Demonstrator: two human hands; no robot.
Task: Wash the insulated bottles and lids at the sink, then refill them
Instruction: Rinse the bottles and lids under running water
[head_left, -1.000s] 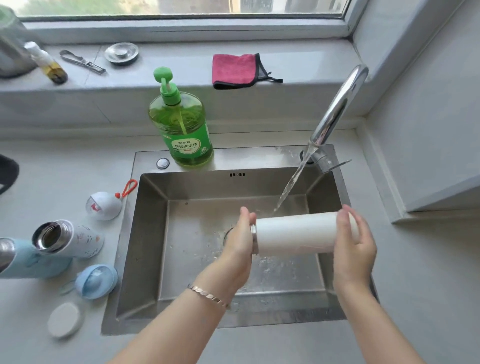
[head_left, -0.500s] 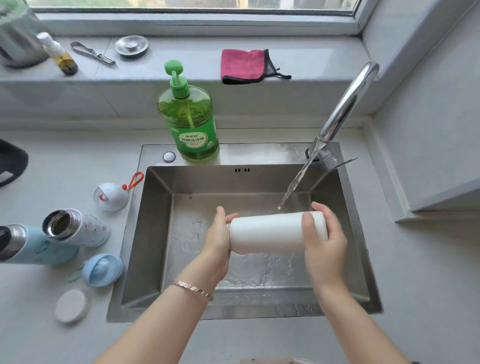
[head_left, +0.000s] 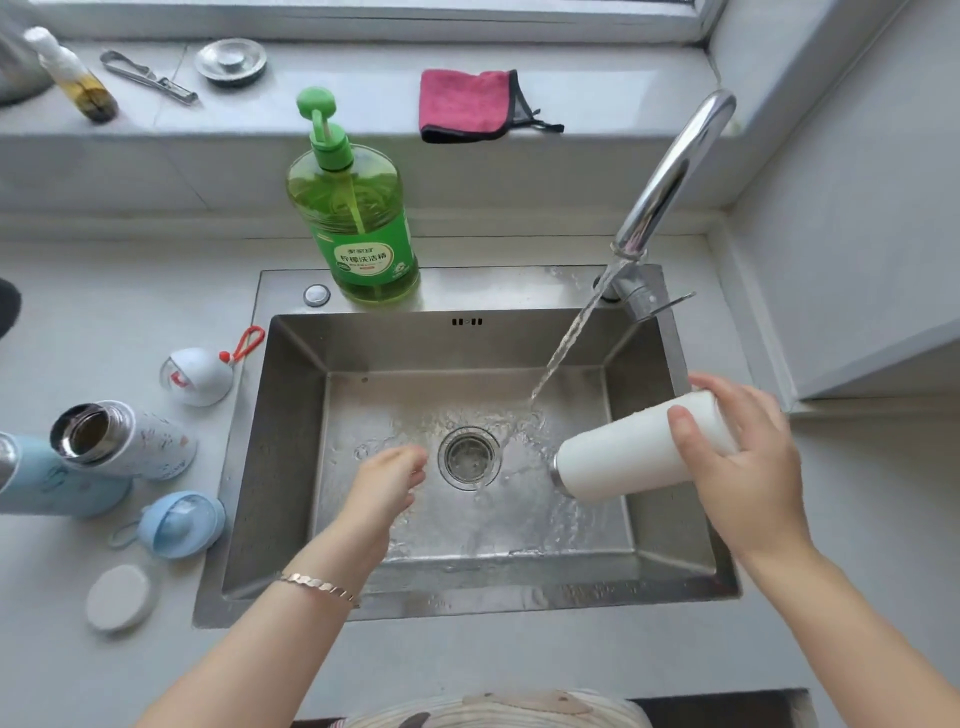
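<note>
My right hand (head_left: 737, 467) grips a plain white insulated bottle (head_left: 618, 457), held sideways over the right part of the steel sink (head_left: 291, 467) with its mouth pointing left and slightly down. My left hand (head_left: 387, 480) hovers empty over the sink's left half, fingers loosely curled. Water runs from the faucet (head_left: 670, 171) onto the sink floor near the drain (head_left: 469, 457). On the counter to the left lie a patterned white bottle (head_left: 130, 441) and a blue bottle (head_left: 47, 483), both uncapped, with a white lid with a red loop (head_left: 200, 375), a blue lid (head_left: 179, 525) and a flat white lid (head_left: 119, 597).
A green dish soap pump bottle (head_left: 358, 223) stands on the sink's back rim. On the windowsill lie a pink cloth (head_left: 467, 104), a metal sink strainer (head_left: 231, 61), a metal tool (head_left: 148, 77) and a small oil bottle (head_left: 78, 78). A wall ledge juts out at right.
My left hand let go of the bottle's mouth and dropped left. My right hand carried the bottle rightward out of the stream, so the water now falls by the drain.
</note>
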